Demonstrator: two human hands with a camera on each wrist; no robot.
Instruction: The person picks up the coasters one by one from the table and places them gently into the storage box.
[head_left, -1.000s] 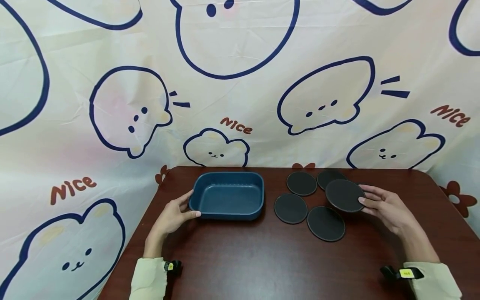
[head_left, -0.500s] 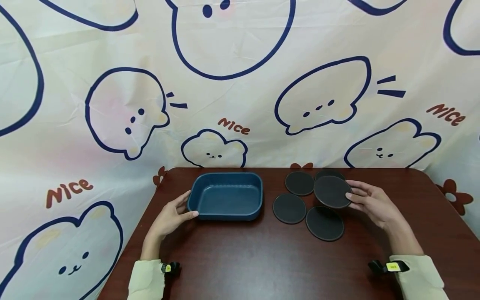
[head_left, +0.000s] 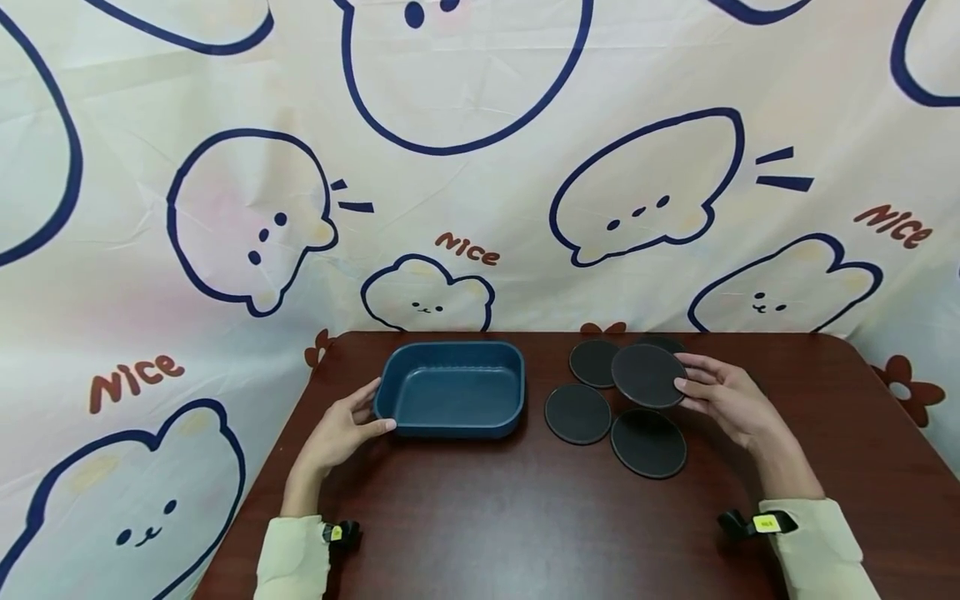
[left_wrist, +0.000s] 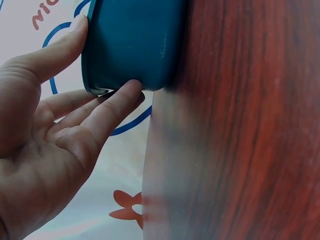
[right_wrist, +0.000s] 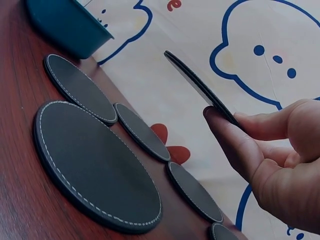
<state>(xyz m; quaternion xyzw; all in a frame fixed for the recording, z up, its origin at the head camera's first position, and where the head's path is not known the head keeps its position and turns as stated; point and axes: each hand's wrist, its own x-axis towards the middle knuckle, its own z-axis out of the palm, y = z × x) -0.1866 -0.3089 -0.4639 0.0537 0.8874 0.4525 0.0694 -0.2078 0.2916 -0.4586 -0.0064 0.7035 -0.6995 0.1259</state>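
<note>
Disc (head_left: 647, 375) in the air above the table (head_left: 480, 517), tilted, just over the other discs (head_left: 577, 414); I've got it in the right hand (head_left: 723, 400), nearly closed in a narrow pinch, thumb on one face and fingers on the other, all at its right-hand edge; the rest juts out unsupported, and from the right wrist I see it edge-on, slim and straight, no droop that I can make out; so I'm calling it light and fairly stiff; the lying ones show a leathery face and stitched rim, so I'd expect decent friction, and little to break; the weak spot, to my eye, is that one-sided hold, which could let it swivel, so a touch more thumb over the face and no hard squeeze.

Over on the other side, the left hand (head_left: 341, 433) is part spread, with the left end of the blue tray (head_left: 457, 432) held between thumb and fingers; that tray looks rigid and smooth, maybe slippery, and the corner seems a sensible hold for steadying; it sits on the table, left of the discs.
</note>
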